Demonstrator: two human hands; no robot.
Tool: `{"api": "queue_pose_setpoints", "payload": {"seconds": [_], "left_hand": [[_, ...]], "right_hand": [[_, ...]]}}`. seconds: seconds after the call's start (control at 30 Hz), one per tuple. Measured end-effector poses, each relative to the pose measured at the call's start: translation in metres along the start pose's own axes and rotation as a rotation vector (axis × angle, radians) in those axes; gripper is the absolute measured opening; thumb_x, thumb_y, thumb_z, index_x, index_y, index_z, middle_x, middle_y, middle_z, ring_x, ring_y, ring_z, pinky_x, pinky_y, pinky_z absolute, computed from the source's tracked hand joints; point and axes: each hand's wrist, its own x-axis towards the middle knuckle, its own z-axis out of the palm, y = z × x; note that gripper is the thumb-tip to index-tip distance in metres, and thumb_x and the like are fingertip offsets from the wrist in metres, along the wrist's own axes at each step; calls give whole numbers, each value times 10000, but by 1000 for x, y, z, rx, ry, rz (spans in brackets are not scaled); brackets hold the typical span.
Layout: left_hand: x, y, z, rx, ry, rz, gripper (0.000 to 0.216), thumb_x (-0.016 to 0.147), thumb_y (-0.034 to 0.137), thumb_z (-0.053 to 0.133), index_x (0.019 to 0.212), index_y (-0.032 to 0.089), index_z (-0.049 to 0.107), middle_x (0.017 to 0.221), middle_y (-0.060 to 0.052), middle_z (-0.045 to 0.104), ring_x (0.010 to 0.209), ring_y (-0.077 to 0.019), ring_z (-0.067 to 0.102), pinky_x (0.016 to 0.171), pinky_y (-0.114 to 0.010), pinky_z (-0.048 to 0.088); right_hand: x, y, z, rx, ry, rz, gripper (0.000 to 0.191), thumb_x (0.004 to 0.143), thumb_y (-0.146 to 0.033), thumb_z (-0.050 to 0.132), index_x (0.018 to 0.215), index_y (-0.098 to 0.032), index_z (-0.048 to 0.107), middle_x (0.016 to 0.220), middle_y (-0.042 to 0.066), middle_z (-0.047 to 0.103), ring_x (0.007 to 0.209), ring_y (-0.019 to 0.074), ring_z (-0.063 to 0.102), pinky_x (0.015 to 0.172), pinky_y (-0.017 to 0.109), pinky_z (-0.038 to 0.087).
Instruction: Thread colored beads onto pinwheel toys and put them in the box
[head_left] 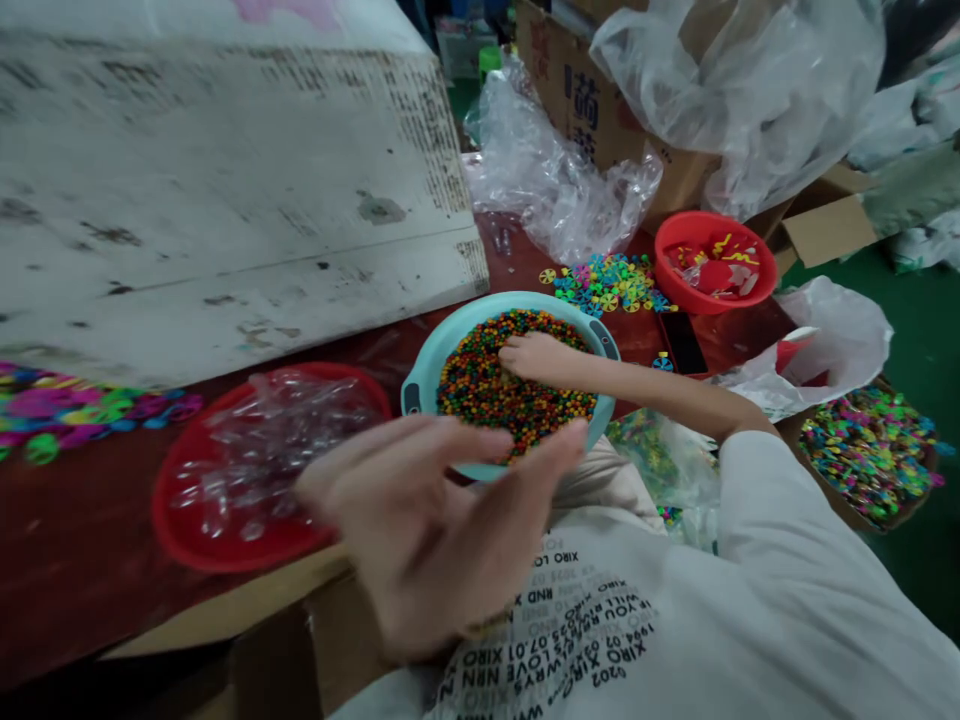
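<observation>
A light-blue basin with grey handles holds a deep layer of small multicoloured beads. My right hand reaches in from the right, its curled fingertips down among the beads; what they pinch, if anything, is hidden. Close to the camera, my left hand is blurred, with thumb and forefinger apart and no object visible between them. It overlaps the near rim of the basin in view. Left of it stands a red tray heaped with clear plastic pieces.
A large stained white box stands behind. Colourful plastic wheels, a red bowl with scraps and a dark phone lie right. More coloured pieces are far left; a filled carton stands lower right. Plastic bags lie behind.
</observation>
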Motion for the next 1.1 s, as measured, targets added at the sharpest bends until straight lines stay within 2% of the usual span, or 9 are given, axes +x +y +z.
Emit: {"api": "queue_pose_setpoints", "payload": {"seconds": [0.1, 0.2, 0.27, 0.37, 0.5, 0.67, 0.8, 0.93, 1.1], "left_hand": [[0, -30, 8, 152, 70, 24, 214, 919, 351, 744, 1121, 371, 813, 1106, -75, 630, 1059, -264, 632, 942, -466, 575], [-12, -76, 10, 200, 100, -62, 193, 977, 336, 690, 1108, 260, 810, 1121, -82, 600, 1043, -215, 619, 979, -399, 545], [-26, -101, 10, 207, 114, -116, 201, 999, 354, 661, 1075, 231, 801, 1104, -75, 586, 1047, -201, 619, 988, -378, 539], [-47, -123, 12, 218, 112, -186, 246, 1027, 390, 612, 1039, 212, 781, 1080, -64, 579, 1073, -192, 620, 996, -366, 538], [-62, -133, 17, 227, 53, -215, 283, 1049, 411, 562, 1045, 207, 759, 1095, -69, 592, 1104, -194, 621, 1024, -378, 536], [-69, -143, 21, 230, 22, -177, 257, 1057, 359, 546, 1074, 202, 749, 1139, -83, 582, 1132, -203, 608, 1045, -390, 520], [-71, -148, 21, 268, -31, -183, 263, 1062, 362, 535, 1138, 212, 737, 1190, -95, 569, 1159, -215, 592, 1047, -396, 510], [-71, -148, 19, 281, -59, -182, 274, 1063, 383, 530, 1176, 220, 719, 1198, -94, 563, 1179, -219, 580, 1065, -402, 501], [-71, -147, 17, 310, -100, -199, 293, 1069, 410, 507, 1182, 227, 707, 1206, -97, 564, 1197, -226, 579, 1088, -417, 493]], "right_hand": [[0, 10, 1, -148, -41, 1, 299, 1005, -57, 420, 984, -89, 716, 1114, 190, 728, 1088, 312, 632, 926, 447, 460], [2, 0, 13, -185, -112, -110, 285, 986, -48, 455, 942, -124, 726, 1058, 133, 745, 988, 274, 659, 977, 460, 410], [5, -15, 22, -85, -147, -149, 233, 948, -45, 518, 954, -139, 732, 1067, 112, 752, 950, 257, 667, 952, 435, 406], [13, -31, 28, 188, -184, -56, 196, 902, -51, 591, 1014, -127, 734, 1069, 104, 757, 905, 229, 667, 825, 346, 434], [21, -18, 19, 332, -160, 38, 145, 949, -124, 617, 1041, -108, 727, 1045, 98, 752, 903, 204, 660, 773, 287, 452], [17, 15, 3, -60, 10, 63, 279, 1005, -69, 465, 1084, -73, 733, 1166, 197, 715, 1103, 314, 612, 879, 406, 443], [14, 0, 14, -138, -109, -28, 367, 1035, -87, 385, 998, -80, 750, 1080, 210, 725, 1041, 322, 617, 813, 417, 459], [14, -26, 31, 94, -173, -121, 267, 950, -43, 515, 1047, -106, 755, 1190, 171, 731, 1041, 280, 659, 847, 373, 497], [21, -16, 33, 671, -132, 86, 247, 834, -59, 641, 1044, -106, 762, 1071, 96, 769, 990, 240, 687, 892, 341, 522]]}}
